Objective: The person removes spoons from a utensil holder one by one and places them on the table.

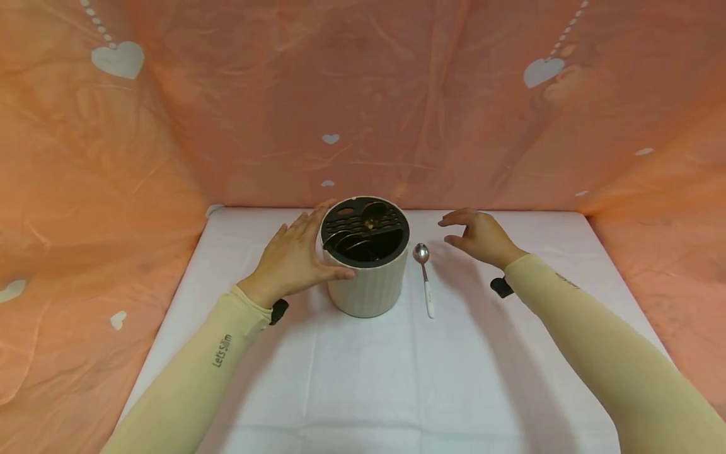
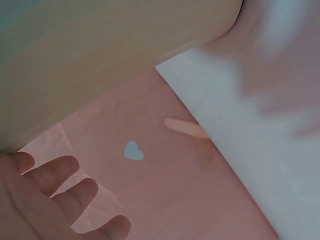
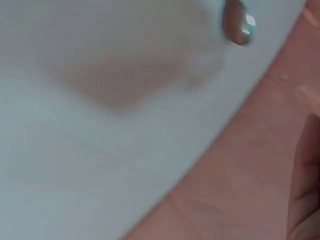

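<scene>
Spanning left side of ribbed utensil holder [image 1: 371, 280] with left grip [image 1: 292, 257] spread. Hovering with right grip [image 1: 479, 238] spread, right of intervening white-handled spoon [image 1: 428, 296] on counter [image 1: 363, 378].

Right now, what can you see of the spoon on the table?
The spoon has a shiny, metallic-looking bowl, a coppery neck and a white handle with a mark too small to read. It lies on the white tabletop, right of the container, bowl end farther away. Only the tabletop touches it.
</scene>
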`<action>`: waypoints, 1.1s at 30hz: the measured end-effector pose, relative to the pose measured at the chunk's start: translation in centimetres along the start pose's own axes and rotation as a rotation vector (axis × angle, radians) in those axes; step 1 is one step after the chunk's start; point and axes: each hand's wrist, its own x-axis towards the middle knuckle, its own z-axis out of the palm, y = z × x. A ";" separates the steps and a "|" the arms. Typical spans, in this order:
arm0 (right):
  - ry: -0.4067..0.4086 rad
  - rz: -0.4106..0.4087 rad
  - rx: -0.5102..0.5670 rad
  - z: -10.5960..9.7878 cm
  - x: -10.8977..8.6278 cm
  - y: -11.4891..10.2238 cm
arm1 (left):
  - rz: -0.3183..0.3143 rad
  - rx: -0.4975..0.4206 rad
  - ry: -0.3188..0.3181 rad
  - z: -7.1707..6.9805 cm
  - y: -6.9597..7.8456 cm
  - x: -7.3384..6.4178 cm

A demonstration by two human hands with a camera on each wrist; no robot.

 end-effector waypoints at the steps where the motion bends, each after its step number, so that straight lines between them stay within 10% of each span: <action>1: 0.007 -0.009 0.005 -0.5 -0.1 -0.3 | -0.002 -0.002 -0.003 0.0 0.0 0.0; 15: 0.076 -0.257 0.060 -5.6 -0.1 -6.3 | 0.004 0.003 -0.006 0.1 -0.2 0.2; 33: -0.029 -0.496 0.085 -5.3 1.8 -12.9 | 0.001 -0.003 -0.021 0.0 -0.2 0.2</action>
